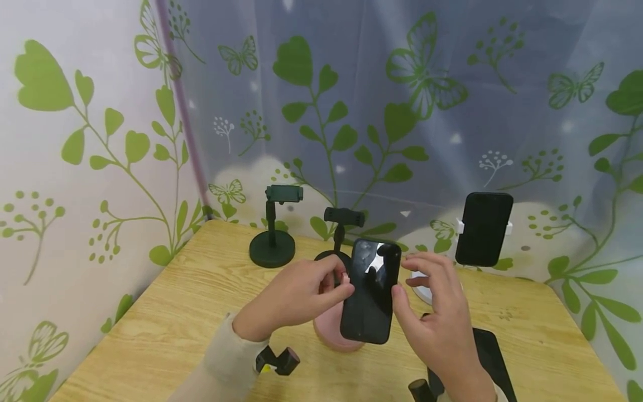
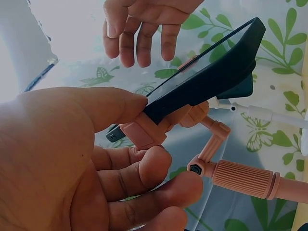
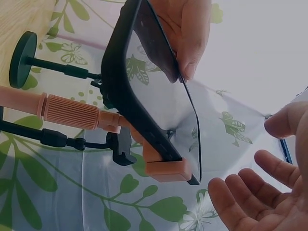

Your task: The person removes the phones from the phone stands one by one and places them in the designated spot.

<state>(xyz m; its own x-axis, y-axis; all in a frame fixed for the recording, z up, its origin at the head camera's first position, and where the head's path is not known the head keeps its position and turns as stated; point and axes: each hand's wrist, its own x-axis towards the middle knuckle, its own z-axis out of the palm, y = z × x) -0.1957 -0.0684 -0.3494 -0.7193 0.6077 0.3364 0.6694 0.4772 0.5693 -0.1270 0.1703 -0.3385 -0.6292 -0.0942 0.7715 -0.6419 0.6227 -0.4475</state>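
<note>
A black phone (image 1: 369,307) is held upright in the clamp (image 2: 142,134) of a pink phone stand, whose round base (image 1: 334,335) stands on the table. My left hand (image 1: 296,293) pinches the clamp's end at the phone's left edge, its thumb on the near side and fingers curled beneath. To the right of the phone, my right hand (image 1: 444,312) has its fingers spread and loosely bent. In the right wrist view a gap shows between those fingertips and the phone. The stand's ribbed pole (image 3: 72,111) shows behind the phone.
At the back of the wooden table (image 1: 166,324) are a dark green stand (image 1: 272,249) and a black stand (image 1: 344,216). A white stand at right holds another phone (image 1: 484,229). A dark phone (image 1: 494,357) lies partly under my right wrist. Patterned curtains (image 1: 321,84) enclose the table.
</note>
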